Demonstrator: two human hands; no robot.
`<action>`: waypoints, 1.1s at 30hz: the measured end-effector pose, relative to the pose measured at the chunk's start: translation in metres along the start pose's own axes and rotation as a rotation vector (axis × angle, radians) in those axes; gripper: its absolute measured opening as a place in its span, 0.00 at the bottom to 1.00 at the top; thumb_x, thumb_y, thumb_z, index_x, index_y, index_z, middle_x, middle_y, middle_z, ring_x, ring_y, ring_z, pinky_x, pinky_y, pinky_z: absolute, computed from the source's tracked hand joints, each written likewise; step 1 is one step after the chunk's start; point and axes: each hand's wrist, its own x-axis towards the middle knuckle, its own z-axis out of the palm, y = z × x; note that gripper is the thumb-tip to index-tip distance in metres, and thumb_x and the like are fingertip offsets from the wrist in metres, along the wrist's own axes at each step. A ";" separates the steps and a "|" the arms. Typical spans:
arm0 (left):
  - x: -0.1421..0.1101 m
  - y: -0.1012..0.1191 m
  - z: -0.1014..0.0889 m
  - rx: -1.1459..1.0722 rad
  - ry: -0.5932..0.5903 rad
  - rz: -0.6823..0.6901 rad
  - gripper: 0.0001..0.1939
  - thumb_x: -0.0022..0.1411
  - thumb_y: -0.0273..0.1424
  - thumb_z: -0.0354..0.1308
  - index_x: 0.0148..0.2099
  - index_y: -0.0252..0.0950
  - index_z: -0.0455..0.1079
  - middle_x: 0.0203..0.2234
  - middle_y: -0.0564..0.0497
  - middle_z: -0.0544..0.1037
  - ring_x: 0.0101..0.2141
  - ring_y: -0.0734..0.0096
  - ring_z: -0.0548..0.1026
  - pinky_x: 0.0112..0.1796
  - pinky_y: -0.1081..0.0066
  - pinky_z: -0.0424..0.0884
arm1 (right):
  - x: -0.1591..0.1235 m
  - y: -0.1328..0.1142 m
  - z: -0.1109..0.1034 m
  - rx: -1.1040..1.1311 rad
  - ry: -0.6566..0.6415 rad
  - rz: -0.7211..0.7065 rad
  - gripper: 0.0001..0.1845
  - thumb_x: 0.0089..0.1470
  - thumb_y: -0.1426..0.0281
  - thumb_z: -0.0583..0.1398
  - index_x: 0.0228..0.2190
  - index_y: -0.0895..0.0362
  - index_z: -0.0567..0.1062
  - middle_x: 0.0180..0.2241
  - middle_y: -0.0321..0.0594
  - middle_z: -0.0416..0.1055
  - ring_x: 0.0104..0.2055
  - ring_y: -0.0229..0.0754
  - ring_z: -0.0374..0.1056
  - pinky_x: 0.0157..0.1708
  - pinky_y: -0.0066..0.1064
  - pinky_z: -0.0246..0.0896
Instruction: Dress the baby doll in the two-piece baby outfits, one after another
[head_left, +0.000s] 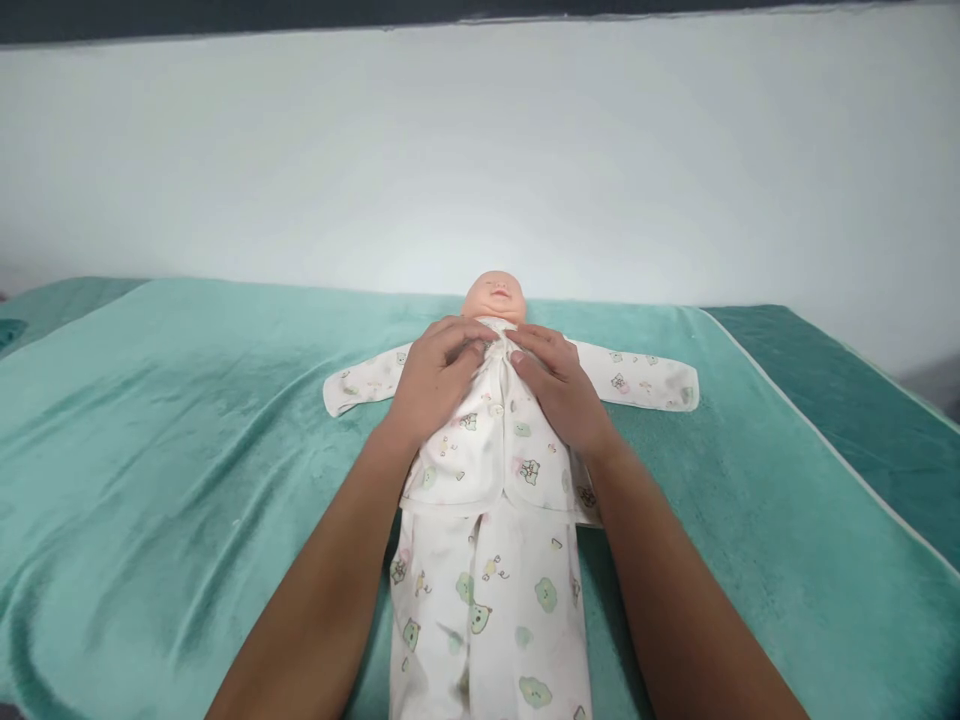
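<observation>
Touching the collar point(498, 324) at center frame, the left hand point(436, 372) and right hand point(559, 378) curve inward; whether they pinch cloth, I cannot tell. A doll point(495, 286) lies face-up on a green blanket point(202, 420), head at upper center. Its jacket point(466, 460) looks on, front edges meeting lower down, pants point(517, 615) below; the collar seems unfinished.

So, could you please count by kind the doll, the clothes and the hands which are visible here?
Doll: 1 (baby doll)
Clothes: 2 (printed top, printed trousers)
Hands: 2 (left hand, right hand)
Total: 5
</observation>
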 end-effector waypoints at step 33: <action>-0.004 0.017 -0.005 0.018 -0.149 -0.073 0.04 0.65 0.31 0.57 0.36 0.42 0.72 0.44 0.52 0.76 0.51 0.61 0.73 0.55 0.59 0.69 | -0.013 -0.031 -0.014 0.384 -0.041 0.324 0.10 0.50 0.62 0.66 0.32 0.54 0.77 0.23 0.29 0.63 0.23 0.32 0.53 0.23 0.28 0.49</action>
